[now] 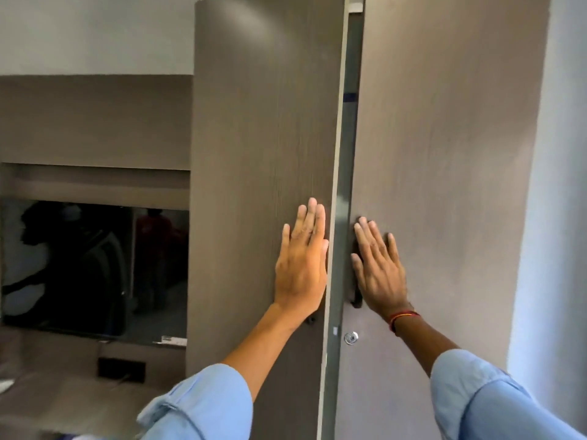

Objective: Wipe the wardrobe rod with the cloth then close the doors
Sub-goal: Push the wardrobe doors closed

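Two tall brown wood-grain wardrobe doors fill the view. My left hand [301,258] lies flat, fingers spread, on the left door [263,128] near its inner edge. My right hand [378,265] lies flat on the right door [444,138], beside a dark handle [356,296]. The left door's edge stands slightly out from the right door, with a narrow gap [349,122] between them. Below the right hand is a round silver lock [351,338]. The rod is hidden behind the doors, and no cloth is in view.
To the left, a dark TV screen [92,268] hangs in a brown wall unit, over a low surface with a small black box [120,369]. A pale wall [552,217] borders the right door.
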The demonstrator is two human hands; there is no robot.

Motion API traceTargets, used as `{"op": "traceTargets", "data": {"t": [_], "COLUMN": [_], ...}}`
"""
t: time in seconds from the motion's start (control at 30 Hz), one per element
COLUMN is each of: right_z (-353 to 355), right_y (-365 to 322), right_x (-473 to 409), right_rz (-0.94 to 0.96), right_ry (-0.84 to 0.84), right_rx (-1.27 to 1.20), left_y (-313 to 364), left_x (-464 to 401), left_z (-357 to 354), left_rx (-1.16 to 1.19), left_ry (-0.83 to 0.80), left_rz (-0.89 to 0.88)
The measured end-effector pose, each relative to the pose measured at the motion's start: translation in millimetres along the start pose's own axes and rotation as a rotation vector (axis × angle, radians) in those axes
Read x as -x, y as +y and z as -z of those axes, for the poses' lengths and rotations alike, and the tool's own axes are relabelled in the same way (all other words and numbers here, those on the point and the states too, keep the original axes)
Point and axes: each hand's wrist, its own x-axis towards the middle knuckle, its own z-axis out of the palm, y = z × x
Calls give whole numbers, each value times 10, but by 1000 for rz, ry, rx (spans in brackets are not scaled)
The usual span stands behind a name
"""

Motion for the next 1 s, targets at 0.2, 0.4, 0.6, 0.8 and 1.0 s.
{"op": "traceTargets", "data": {"t": [0.2,0.4,0.6,0.8,1.0], "right_z": [-332,-572,-697,-327,1056], "right_y": [78,186,260,199,93], "right_x": [-68,-131,-157,-182,96], "right_rz": [-25,-27,-17,-13,-246], "right_ry": [-9,5,16,-166,-200], "right_rx": [84,106,108,-77,-947], "left_y": [-83,-209,-320,-327,-254], "left_x": [-147,-266,-346,-361,-390], "left_z": [-754,-1144,-1366,-1359,-1068], "left_rx": [-103,-171,-207,-273,-325], "left_ry": [28,30,-30,-50,-163], "left_rz": [46,74,82,62,43]}}
